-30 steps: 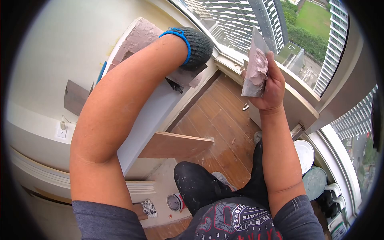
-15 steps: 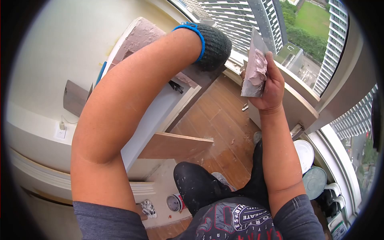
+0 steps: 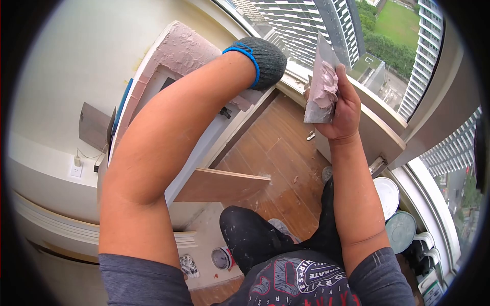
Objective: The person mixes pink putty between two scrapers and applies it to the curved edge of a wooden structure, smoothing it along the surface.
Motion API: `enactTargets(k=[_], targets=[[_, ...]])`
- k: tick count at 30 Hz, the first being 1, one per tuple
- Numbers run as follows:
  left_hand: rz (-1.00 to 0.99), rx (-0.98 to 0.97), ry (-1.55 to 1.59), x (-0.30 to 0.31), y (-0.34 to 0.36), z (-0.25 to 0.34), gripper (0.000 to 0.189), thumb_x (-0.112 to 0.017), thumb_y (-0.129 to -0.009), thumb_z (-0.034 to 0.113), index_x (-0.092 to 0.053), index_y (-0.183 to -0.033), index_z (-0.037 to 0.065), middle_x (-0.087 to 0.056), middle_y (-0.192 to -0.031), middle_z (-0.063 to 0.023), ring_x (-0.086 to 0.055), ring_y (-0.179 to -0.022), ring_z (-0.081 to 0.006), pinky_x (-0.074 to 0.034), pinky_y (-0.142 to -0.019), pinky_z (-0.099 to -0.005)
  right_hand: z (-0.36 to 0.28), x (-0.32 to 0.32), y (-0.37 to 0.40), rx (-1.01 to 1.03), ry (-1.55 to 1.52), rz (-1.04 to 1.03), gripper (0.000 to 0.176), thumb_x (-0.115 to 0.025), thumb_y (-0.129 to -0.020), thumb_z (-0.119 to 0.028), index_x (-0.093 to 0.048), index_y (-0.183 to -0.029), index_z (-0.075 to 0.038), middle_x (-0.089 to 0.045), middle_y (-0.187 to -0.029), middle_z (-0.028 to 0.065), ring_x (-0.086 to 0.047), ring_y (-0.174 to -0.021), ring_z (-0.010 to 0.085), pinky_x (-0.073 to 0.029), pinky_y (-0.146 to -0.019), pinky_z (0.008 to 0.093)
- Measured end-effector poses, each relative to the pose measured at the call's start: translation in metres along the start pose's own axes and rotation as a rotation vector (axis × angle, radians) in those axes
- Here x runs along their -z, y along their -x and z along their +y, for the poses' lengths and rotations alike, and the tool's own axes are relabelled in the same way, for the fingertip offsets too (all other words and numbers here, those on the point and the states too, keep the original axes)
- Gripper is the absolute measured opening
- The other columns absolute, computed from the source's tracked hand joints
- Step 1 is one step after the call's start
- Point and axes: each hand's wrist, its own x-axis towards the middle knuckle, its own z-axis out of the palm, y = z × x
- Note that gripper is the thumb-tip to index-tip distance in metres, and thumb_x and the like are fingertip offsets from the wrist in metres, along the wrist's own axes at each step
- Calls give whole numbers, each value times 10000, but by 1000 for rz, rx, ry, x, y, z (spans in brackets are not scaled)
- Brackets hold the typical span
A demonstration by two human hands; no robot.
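Note:
My left hand [image 3: 264, 62], in a dark knit glove with a blue cuff, is above the far end of a pink-coated panel [image 3: 186, 48]. It looks rounded and closed; the fingers point away from me, and anything inside them is hidden. On the right, my right hand [image 3: 344, 109] grips a flat metal putty blade [image 3: 320, 115], thumb along its edge. A thick mound of pink putty [image 3: 325, 86] clings to that blade.
A broad metal blade [image 3: 94, 126] leans by the wall near a socket [image 3: 76, 170]. A wooden board [image 3: 219, 186] juts over the floor. Windows line the right, with bucket lids [image 3: 400, 232] below. An open can [image 3: 222, 258] stands beside my leg.
My left hand has shifted slightly left and downward, and more of the pink-coated panel shows. The right hand with its putty blade has drifted a little left.

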Motion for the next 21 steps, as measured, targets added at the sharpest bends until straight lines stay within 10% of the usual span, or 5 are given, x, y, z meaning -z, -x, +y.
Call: enactTargets(k=[6,15,21], targets=[[188,-64,25,23,3,-4,229,-615,-822,232,-768,-868,68,-723,-886,-194,-699,-794,-370,-565,-766,-438,-1,-4,1,-4,36,36,403,-435,-1071,-344,-609,-1161,8,-695,-956,118,-679,-829,250,-563,-732,383],[-230,48,-33,23,26,-17,251,-593,-852,200,-765,-939,39,-730,-968,-202,-711,-865,-362,-571,-802,-447,1,-3,-1,1,42,59,408,-427,-1073,-352,-610,-1147,6,-689,-939,117,-661,-803,242,-552,-723,370],[231,56,-31,13,2,-29,247,-638,-833,273,-759,-898,67,-727,-897,-178,-695,-808,-374,-560,-787,-443,2,-5,1,-15,38,65,405,-424,-1074,-349,-607,-1157,2,-690,-951,116,-667,-803,240,-553,-724,371]])
